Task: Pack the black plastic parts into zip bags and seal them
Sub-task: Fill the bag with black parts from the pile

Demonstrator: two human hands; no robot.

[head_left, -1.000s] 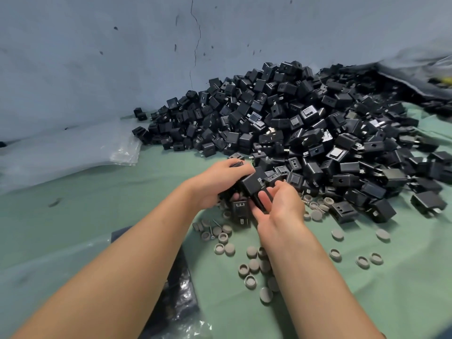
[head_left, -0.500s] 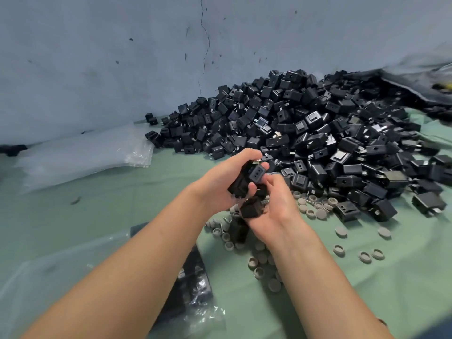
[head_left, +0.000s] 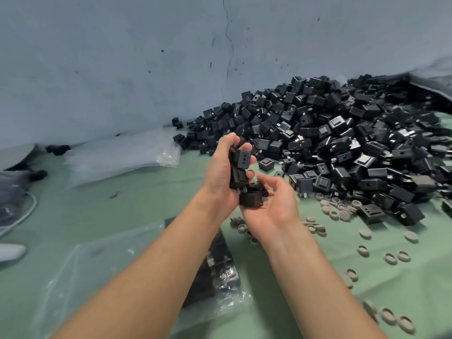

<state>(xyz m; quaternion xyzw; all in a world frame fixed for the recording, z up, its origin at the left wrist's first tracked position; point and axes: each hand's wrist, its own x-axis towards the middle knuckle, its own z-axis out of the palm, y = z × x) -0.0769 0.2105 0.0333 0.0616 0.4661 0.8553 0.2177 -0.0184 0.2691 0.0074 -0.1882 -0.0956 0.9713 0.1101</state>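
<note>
Both hands have risen from the heap of black box-shaped plastic parts (head_left: pixel 342 148): the left hand (head_left: pixel 219 177) grips a short column (head_left: pixel 241 162) of them; the right hand (head_left: pixel 274 206), palm up with fingers relaxed, cradles one. The column is best squared before it enters the part-filled clear plastic zip bag (head_left: pixel 110 265) under the left forearm.

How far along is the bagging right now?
Done: one bag by the left forearm already holds black parts; its seal is not visible. In hand: the left hand grips a stack of parts, the right hand cradles a single part. Left: the big pile and the empty zip bags.
</note>
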